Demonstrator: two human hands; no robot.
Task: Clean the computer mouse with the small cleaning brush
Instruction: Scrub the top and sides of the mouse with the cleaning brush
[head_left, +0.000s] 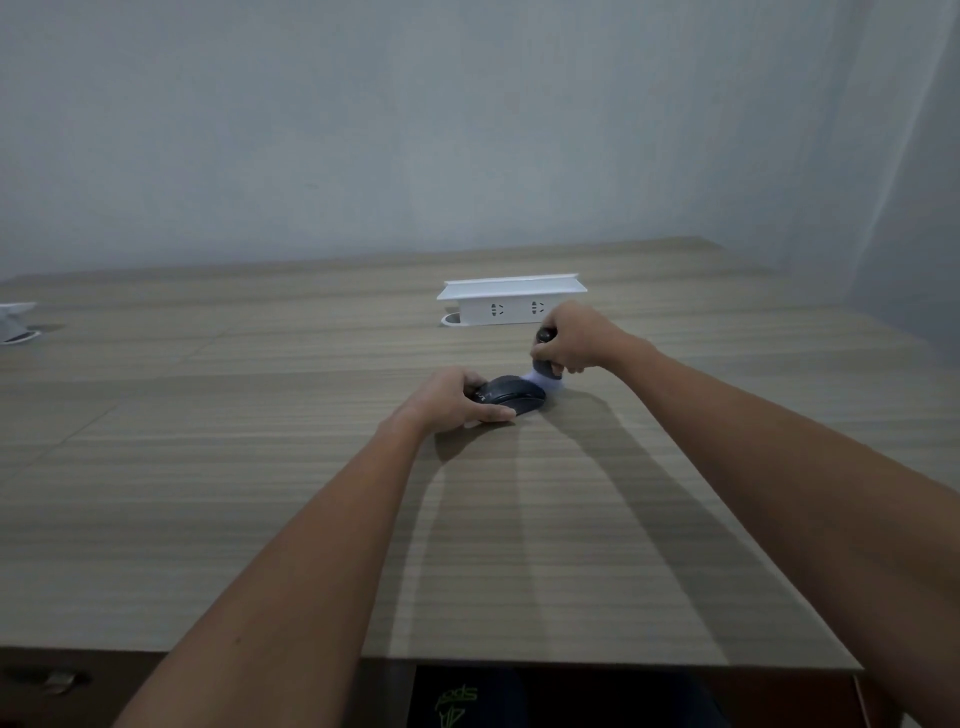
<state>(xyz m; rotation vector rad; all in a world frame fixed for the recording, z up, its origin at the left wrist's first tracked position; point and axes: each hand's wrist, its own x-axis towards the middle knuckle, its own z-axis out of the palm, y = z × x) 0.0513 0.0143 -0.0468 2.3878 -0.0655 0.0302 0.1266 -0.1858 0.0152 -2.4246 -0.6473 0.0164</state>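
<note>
Gripping the mouse (511, 396), left hand (451, 397); right hand (577, 339) clutches brush (545, 370) against it.

This looks like an office, or at least a desk set up for computer work. The long wood-grain worktop (260, 493) runs up to a plain pale wall (415, 130), and a white pop-up socket box (511, 304) stands raised out of it, two outlets facing this way. A black computer mouse (511, 395) lies just in front of it. A drawer handle (49, 680) shows under the near left edge
</note>
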